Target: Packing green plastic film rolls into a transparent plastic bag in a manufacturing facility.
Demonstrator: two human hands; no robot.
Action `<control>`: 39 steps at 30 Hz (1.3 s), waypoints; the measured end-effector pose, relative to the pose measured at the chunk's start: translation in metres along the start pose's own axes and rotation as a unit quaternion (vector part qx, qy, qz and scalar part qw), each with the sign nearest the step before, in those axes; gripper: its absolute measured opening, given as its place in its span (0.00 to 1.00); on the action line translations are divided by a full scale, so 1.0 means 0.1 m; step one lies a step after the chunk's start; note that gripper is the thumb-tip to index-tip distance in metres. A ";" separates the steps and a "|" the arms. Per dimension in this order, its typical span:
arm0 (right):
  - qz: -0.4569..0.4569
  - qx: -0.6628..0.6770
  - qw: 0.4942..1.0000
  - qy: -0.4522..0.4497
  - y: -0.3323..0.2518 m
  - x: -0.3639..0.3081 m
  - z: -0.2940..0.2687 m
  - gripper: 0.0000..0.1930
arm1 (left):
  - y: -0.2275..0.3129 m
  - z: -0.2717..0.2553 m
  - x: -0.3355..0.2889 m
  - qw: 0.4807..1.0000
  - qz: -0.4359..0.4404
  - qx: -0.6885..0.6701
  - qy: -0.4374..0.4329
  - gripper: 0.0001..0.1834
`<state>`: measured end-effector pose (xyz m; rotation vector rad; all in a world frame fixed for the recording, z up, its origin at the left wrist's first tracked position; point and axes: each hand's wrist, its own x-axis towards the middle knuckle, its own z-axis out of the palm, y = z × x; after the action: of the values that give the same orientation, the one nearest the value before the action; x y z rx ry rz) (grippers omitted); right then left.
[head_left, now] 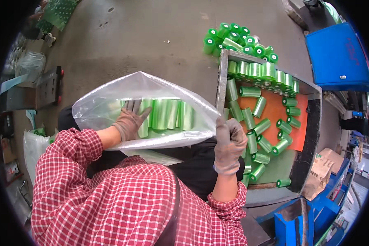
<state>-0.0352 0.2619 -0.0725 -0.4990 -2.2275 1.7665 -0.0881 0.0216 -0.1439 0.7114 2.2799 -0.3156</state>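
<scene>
One transparent plastic bag (151, 84) lies across the person's lap, and inside it the left hand (130, 123) in a grey glove spreads its fingers open upon the shiny green cylindrical rolls (164, 115), of which at least four are visible, others being blurred by plastic. The right hand (229, 145), also grey-gloved, has its fingers closed on the bag's right corner. One grey rectangular box (223, 78) contains many more green rolls (259, 107), overlapping and partly hidden, so I cannot count them exactly.
</scene>
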 end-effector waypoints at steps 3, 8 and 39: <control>-0.032 0.023 0.999 -0.011 0.03 0.00 0.05 0.13 | 0.11 -0.03 0.11 0.998 0.042 -0.022 0.032 0.51; -0.054 -0.009 0.999 -0.007 0.01 -0.04 0.09 0.16 | 0.99 0.15 1.23 0.992 0.111 -0.034 0.049 0.44; -0.099 -0.072 0.992 -0.027 0.13 0.01 0.03 0.03 | 0.95 0.12 1.46 0.978 0.143 -0.131 -0.076 0.50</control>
<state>-0.0358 0.2624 -0.0855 -0.2502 -2.3616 1.5465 -0.1133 0.1528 -0.2567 0.8335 1.9930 0.0643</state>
